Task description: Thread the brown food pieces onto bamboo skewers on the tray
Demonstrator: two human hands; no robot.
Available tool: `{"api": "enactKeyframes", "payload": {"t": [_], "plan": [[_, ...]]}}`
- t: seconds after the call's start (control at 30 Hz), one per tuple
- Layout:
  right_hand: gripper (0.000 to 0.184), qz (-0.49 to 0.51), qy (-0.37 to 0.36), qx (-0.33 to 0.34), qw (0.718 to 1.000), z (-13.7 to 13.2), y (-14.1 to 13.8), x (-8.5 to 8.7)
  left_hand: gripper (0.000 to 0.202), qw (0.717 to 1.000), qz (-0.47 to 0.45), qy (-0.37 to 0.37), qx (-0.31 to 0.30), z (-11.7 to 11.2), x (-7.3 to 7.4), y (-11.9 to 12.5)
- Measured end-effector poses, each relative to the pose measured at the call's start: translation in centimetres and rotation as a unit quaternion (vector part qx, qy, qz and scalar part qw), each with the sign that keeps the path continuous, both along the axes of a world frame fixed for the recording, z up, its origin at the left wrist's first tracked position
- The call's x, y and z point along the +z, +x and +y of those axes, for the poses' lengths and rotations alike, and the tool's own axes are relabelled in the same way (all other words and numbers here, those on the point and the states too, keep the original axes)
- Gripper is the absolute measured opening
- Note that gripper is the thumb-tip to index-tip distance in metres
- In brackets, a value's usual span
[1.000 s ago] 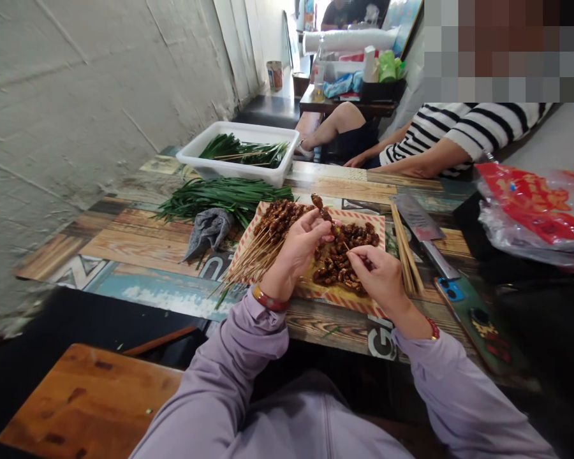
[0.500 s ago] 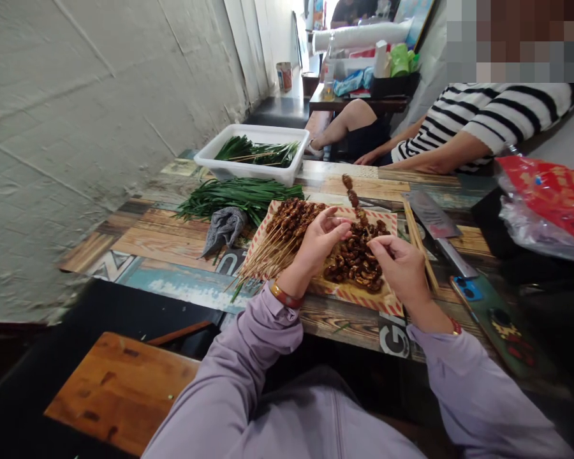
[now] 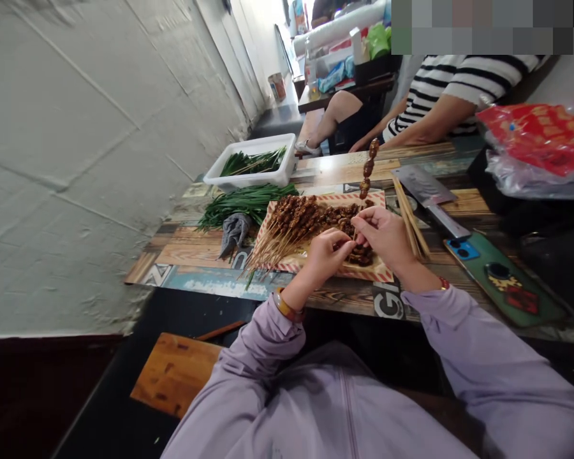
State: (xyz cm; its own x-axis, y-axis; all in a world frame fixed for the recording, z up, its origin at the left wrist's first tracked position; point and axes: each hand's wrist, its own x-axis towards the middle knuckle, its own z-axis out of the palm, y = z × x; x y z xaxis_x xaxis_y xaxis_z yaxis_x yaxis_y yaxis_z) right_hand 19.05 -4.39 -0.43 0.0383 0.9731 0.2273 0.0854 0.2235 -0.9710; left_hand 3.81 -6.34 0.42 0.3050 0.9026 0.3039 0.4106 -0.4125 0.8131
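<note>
A skewer threaded with dark glazed meat pieces [image 3: 368, 168] stands nearly upright above the tray. Its bare lower stick is pinched by my right hand [image 3: 386, 237], fingers closed. Just below, my left hand [image 3: 324, 256] is closed too, thumb and fingertips at the stick's lower end. Beneath both hands is a red-striped paper-lined tray [image 3: 386, 272], holding loose sauced meat pieces [image 3: 361, 255], partly covered by my fingers. On the tray's left side lie several finished meat skewers [image 3: 294, 217], their sticks pointing toward me.
Left are green chives [image 3: 249, 203], a grey cloth [image 3: 235, 233] and a white tub [image 3: 287, 167] of greens. Right lie bare sticks [image 3: 409, 220], a cleaver [image 3: 430, 199], a phone [image 3: 504, 277] and a red plastic bag [image 3: 540, 134]. A person in a striped top [image 3: 440, 95] sits across.
My left hand has come right and down to the lower end of the stick. My right hand has shifted slightly left and up with the skewer. The camera view has turned.
</note>
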Motion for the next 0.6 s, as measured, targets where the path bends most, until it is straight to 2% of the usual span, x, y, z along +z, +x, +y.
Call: {"api": "enactKeyframes", "payload": {"t": [0.2,0.3,0.4,0.47,0.6], "plan": [[0.016,0.007,0.014,0.017,1.0,-0.2,-0.3,0.4,0.015,1.0,-0.024,-0.004,0.013,-1.0,0.6,0.6],[0.022,0.014,0.028,0.032,0.999,0.1,-0.3,-0.1,0.014,0.998,-0.031,0.005,0.046,-1.3,1.1,-0.4],[0.024,0.03,0.023,0.05,0.998,0.4,-0.3,-0.4,0.014,0.995,-0.011,0.021,0.099,-1.3,1.6,-2.9],[0.023,0.03,0.019,0.057,0.998,0.4,-0.3,-0.4,0.015,0.988,0.037,0.048,0.142,-1.3,1.9,-5.0],[0.021,0.025,0.022,0.051,0.998,0.5,-0.2,-0.3,0.016,0.95,0.14,0.128,0.248,-1.2,2.4,-9.1]]}}
